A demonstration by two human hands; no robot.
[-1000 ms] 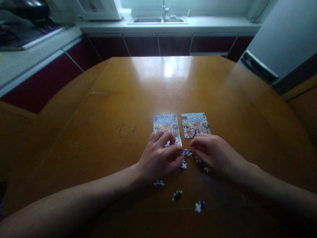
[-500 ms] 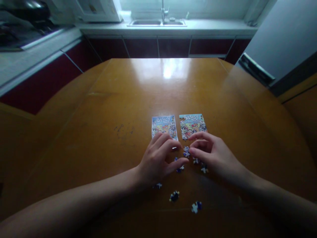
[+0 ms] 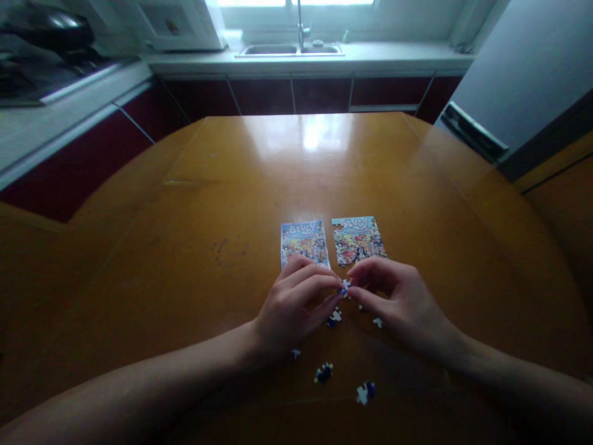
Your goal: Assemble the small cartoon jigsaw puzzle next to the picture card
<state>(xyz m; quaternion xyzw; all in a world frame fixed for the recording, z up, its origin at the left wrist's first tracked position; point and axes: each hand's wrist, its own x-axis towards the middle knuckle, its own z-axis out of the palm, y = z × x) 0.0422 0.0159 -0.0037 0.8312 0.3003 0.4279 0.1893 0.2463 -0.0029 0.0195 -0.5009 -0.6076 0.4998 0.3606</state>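
My left hand (image 3: 294, 303) and my right hand (image 3: 398, 303) meet fingertip to fingertip over the wooden table (image 3: 231, 185). Together they pinch a small jigsaw piece (image 3: 345, 288), held just above the table. Right behind the hands lie a colourful reference card (image 3: 303, 241) and, to its right, a partly built puzzle (image 3: 357, 238) of the same picture. Several loose pieces lie under and in front of the hands, such as the piece (image 3: 333, 317) between them, a dark piece (image 3: 323, 372) and a white-and-blue piece (image 3: 364, 392) nearer to me.
A kitchen counter with a sink (image 3: 290, 49) runs along the far wall, with dark red cupboards (image 3: 319, 93) below. A microwave (image 3: 178, 21) stands at the back left. A grey appliance (image 3: 523, 74) stands at the right beside the table.
Both hands have drawn together and lifted a piece off the table between their fingertips. The view has tilted slightly, so the card and puzzle sit a little lower.
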